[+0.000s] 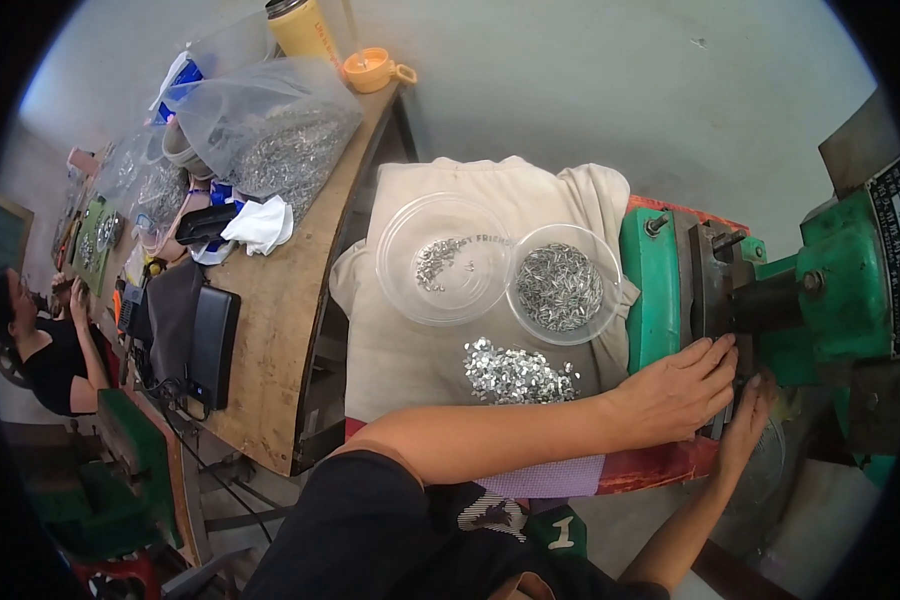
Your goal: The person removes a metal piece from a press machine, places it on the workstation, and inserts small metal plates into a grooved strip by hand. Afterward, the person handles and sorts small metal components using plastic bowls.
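Note:
My left hand (675,392) reaches across to the green press (652,290). Its fingers are bent and close together, with the tips at the dark metal die (708,290) under the ram (765,303). Whatever those fingertips pinch is hidden. Beside it, my right hand (745,425) is raised against the near side of the die, its fingertips partly hidden and blurred. Left of the press, a clear round tub (560,285) holds many thin silvery metal pieces. A wider clear tub (440,260) has a few small pieces inside. Nearer my left forearm lies a pile of small shiny flat pieces (518,375).
Beige cloth (385,365) covers the work surface. On the wooden table (270,400) at left are a plastic bag of metal pieces (290,150), a black box (215,345), white tissue (260,225) and a yellow bottle (305,35). Another person (55,350) sits at far left.

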`<state>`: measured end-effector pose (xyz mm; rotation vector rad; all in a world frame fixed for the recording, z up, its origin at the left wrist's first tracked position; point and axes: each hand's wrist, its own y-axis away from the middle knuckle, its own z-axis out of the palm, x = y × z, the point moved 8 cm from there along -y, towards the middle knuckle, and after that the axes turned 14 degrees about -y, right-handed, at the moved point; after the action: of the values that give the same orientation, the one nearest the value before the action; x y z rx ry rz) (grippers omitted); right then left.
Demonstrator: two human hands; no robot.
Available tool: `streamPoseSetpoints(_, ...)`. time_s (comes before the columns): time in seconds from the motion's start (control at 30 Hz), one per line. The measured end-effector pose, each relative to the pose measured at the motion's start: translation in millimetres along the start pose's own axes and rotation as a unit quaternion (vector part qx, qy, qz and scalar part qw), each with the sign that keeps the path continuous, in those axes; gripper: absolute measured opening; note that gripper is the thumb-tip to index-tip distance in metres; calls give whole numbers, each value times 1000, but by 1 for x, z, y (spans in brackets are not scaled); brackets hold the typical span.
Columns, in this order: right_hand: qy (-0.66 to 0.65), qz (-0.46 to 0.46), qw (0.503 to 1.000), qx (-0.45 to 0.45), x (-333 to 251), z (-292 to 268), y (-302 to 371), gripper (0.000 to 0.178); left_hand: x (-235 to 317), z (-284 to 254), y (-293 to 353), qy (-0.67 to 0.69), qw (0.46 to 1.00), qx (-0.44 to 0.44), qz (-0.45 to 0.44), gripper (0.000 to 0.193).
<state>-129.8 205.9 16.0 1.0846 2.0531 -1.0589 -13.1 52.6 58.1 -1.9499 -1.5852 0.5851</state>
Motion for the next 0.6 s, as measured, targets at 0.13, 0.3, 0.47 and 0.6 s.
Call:
streamPoseSetpoints(0.13,-64,93,993,-46,3,1,-7,38,-2,-6,1,7,999,38,-11,40)
streamPoseSetpoints(0.3,-204,174,962,-48,9,6,-5,43,-2,-2,2,2,998,62,-19,38)
streamPoseSetpoints(0.47,-281,212,935,-45,11,8,-2,47,-3,-5,2,9,997,69,-18,40)
streamPoseSetpoints(0.6,-309,224,923,-55,11,9,-2,48,-3,-4,2,8,997,67,-20,41)
